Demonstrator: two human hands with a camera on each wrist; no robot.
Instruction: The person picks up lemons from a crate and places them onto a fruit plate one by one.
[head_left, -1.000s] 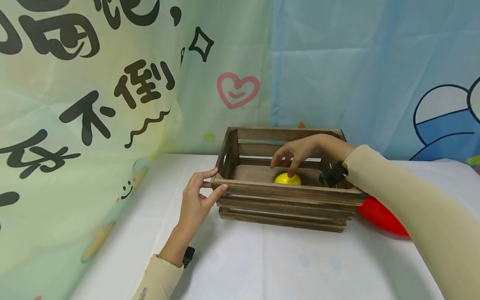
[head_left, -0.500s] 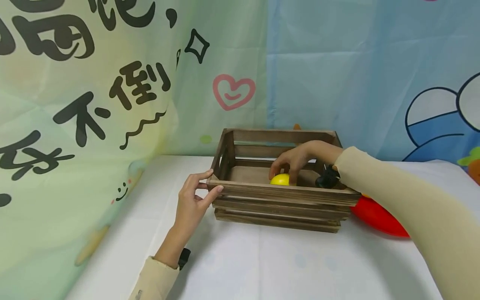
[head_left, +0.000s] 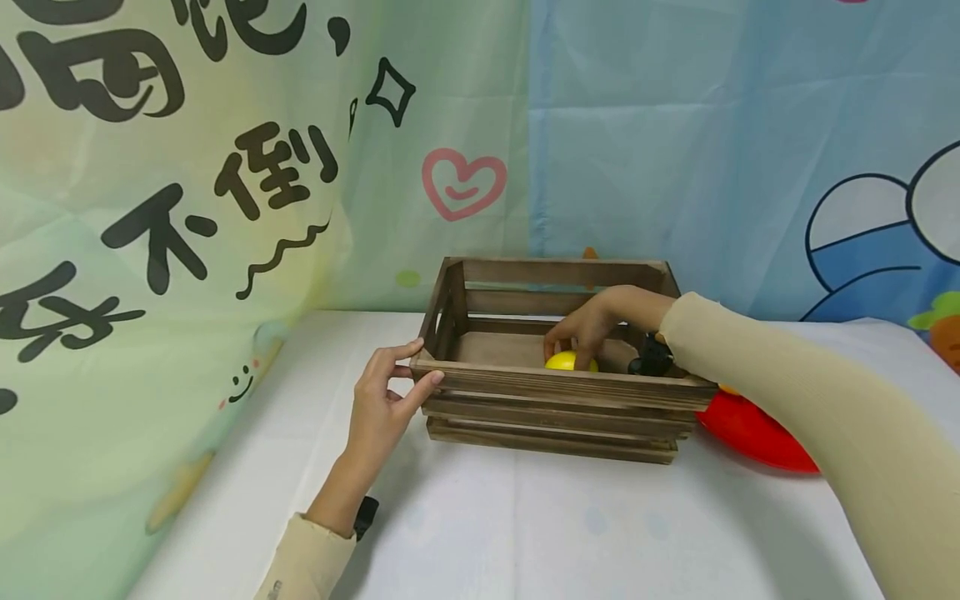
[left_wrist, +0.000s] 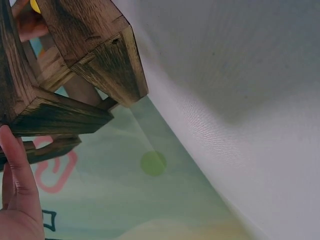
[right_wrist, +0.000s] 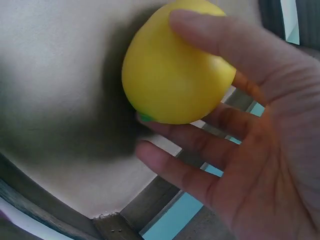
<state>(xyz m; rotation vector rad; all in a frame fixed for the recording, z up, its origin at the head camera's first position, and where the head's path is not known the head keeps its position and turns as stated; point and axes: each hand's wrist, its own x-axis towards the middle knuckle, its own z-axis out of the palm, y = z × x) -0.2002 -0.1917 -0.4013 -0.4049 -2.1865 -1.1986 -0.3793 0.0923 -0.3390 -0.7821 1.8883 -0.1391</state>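
A brown slatted wooden crate stands on the white table. My left hand pinches its front left corner, thumb on the front board and fingers at the side; the left wrist view shows fingers against the wood. Inside the crate, my right hand grips a yellow lemon with a green tip. In the right wrist view the thumb lies over one side of it and the other fingers curl behind. The lemon is close over the crate's floor, and the front board hides its lower part in the head view.
Right of the crate sits a red plate, partly behind the right sleeve, with a bit of something orange-yellow showing on it. A printed cloth backdrop hangs behind the table.
My right hand has lowered from above the lemon and its fingers have closed round it. The left hand keeps its hold on the crate corner. The head view has shifted slightly.
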